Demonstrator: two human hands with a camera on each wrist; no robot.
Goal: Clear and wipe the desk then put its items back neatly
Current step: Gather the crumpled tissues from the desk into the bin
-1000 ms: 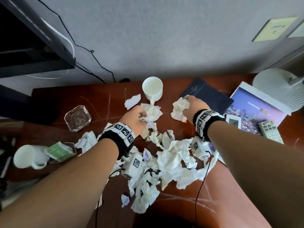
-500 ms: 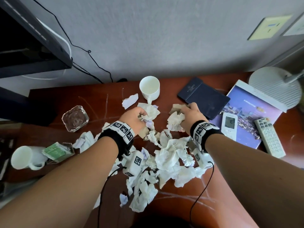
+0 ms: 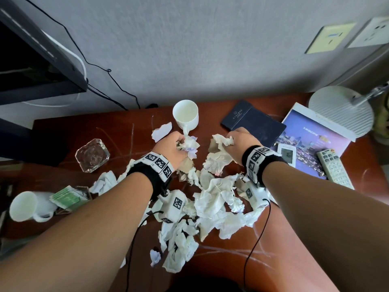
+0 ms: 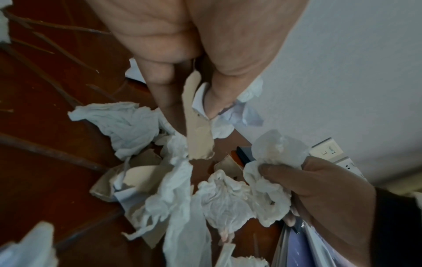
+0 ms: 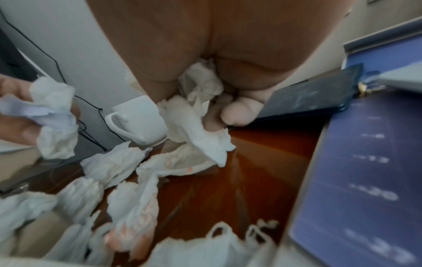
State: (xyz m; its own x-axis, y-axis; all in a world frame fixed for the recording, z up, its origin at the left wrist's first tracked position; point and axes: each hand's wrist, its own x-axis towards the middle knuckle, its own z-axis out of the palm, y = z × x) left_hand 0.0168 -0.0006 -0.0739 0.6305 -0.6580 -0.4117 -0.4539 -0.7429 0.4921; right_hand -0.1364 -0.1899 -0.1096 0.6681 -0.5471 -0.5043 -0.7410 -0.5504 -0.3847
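Observation:
A heap of crumpled white tissues and torn paper scraps covers the middle of the red-brown desk. My left hand grips a wad of tissue and a beige paper scrap just below the white mug. My right hand grips another crumpled tissue at the heap's far right, beside the dark notebook. In the right wrist view the tissue hangs from my curled fingers over the desk.
A glass ashtray, a green packet and a second white mug sit at the left. A purple booklet, a small white display device, a remote and a white lamp base crowd the right. A monitor hangs at upper left.
My right hand has drawn back toward the heap with its tissue, coming down off the notebook. My left hand stays on its wad near the mug.

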